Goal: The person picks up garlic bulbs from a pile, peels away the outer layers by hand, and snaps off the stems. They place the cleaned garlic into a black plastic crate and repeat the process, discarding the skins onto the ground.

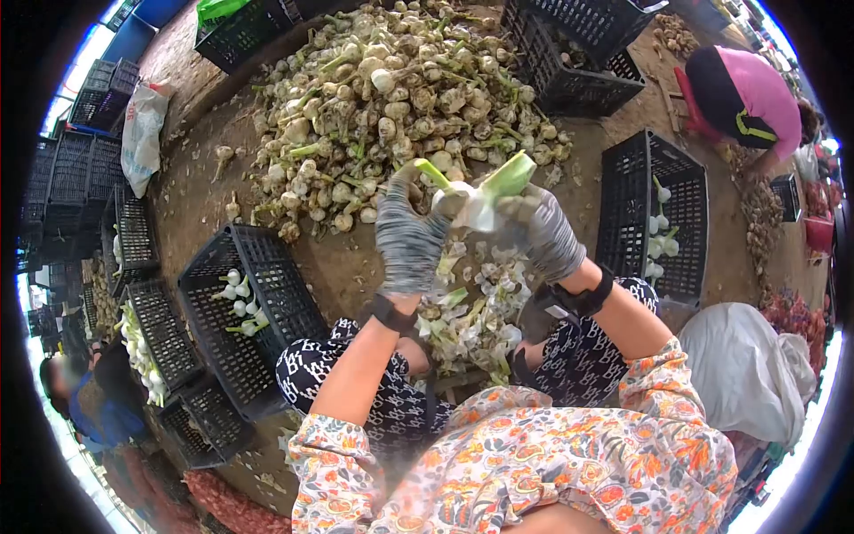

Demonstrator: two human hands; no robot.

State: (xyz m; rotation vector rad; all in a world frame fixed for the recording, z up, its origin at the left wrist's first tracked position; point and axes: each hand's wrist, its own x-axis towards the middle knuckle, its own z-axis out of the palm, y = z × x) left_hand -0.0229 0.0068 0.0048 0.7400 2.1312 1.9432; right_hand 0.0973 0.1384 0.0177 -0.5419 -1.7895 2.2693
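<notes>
Between my gloved hands, above the floor, is a garlic bulb (460, 189) with a short green stem sticking up to the left. My left hand (411, 238) has its fingers closed round the bulb from the left. On the other side my right hand (550, 233) pinches a piece of garlic skin (508, 178), pale below and broad and green at the top, which overlaps the bulb in this view. Both hands wear grey striped gloves. Below them, between my knees, lies a heap of peeled skins (476, 311). A large pile of unpeeled garlic (400, 107) rises just beyond my hands.
Black crates holding some cleaned bulbs stand at my left (289, 294) and right (689, 196). More crates (574, 89) stand behind the pile. A person in pink (756, 84) bends over at the right, and another person (102, 400) is at the left. A white sack (743, 374) lies lower right.
</notes>
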